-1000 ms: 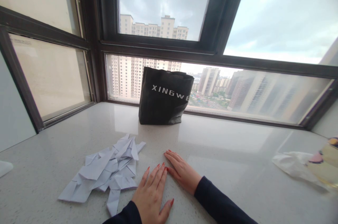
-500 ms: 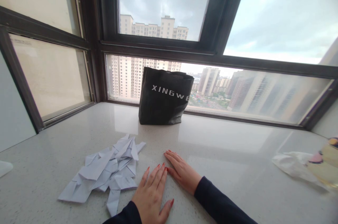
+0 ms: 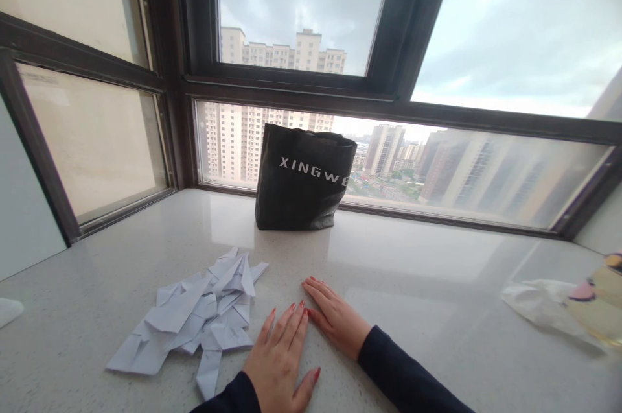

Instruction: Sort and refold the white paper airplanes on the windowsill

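Both palms face down on the speckled white sill (image 3: 413, 296). My left hand (image 3: 282, 361) lies flat, thumb spread to the side, holding nothing; its fingers are just right of a loose pile of folded white papers (image 3: 199, 316). My right hand (image 3: 337, 319) rests flat a little farther off, fingers stretched out and empty, its thumb tip touching or nearly touching the left fingertips. Behind the hands, near the window, a black bag (image 3: 304, 179) with white lettering stands upright.
At the right edge sits a tissue pack (image 3: 600, 299) with a white tissue (image 3: 539, 303) pulled out of it. A white object (image 3: 10, 311) is cut off at the left edge. Dark window frames (image 3: 291, 92) border the sill at the back and left.
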The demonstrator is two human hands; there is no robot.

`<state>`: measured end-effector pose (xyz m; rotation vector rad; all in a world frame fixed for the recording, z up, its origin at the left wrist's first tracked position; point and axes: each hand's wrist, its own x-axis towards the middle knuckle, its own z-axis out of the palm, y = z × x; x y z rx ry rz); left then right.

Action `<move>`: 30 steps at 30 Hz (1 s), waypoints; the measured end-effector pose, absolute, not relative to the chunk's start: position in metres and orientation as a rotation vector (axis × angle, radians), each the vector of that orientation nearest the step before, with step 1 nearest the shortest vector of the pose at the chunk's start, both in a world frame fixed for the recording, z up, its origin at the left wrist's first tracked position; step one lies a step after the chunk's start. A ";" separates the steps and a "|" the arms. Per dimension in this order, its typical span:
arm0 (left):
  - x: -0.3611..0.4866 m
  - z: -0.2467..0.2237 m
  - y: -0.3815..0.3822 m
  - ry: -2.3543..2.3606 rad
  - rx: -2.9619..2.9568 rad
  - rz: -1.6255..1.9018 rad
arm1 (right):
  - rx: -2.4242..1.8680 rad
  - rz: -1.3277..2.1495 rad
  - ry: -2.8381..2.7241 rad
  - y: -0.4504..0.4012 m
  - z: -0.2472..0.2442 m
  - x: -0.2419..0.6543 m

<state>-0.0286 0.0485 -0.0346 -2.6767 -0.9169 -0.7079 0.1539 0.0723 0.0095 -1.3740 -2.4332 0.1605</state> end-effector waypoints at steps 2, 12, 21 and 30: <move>-0.028 -0.033 0.047 -0.927 -2.682 -0.698 | -1.374 0.166 -2.445 0.072 0.010 0.154; -0.022 -0.021 0.036 -1.069 -2.660 -0.682 | -1.345 0.165 -2.419 0.073 0.007 0.155; -0.028 -0.033 0.048 -0.899 -2.687 -0.696 | -1.333 0.168 -2.400 0.073 0.007 0.155; -0.026 -0.032 0.046 -0.931 -2.687 -0.685 | -1.342 0.161 -2.406 0.074 0.005 0.156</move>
